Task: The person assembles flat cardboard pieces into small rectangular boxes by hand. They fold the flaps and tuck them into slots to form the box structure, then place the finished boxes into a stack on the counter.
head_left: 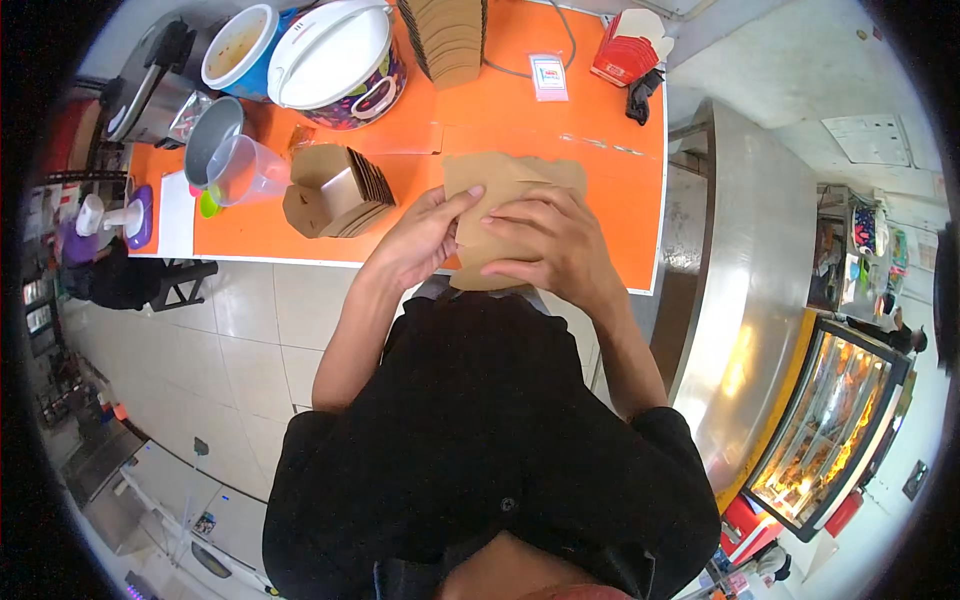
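Observation:
A flat brown cardboard box blank (pixel 478 225) is between my two hands above the near edge of the orange table (pixel 420 130). My left hand (pixel 425 237) grips its left side, thumb on the upper face and the other fingers partly hidden beneath. Curved over the right part of the cardboard is my right hand (pixel 560 240), its fingers bent onto the surface and its thumb near the lower edge. Left of my hands stands a nested stack of folded brown cardboard food boxes (pixel 345 195), tilted with the open front one facing left.
More brown cardboard pieces (pixel 445 45) stand stacked at the back. A white-lidded patterned tub (pixel 335 60), a blue-and-white bucket (pixel 238 50), a grey bowl (pixel 212 135) and a clear plastic jug (pixel 245 170) crowd the left. Red cartons (pixel 630 50) lie back right; a metal counter (pixel 745 250) adjoins the right.

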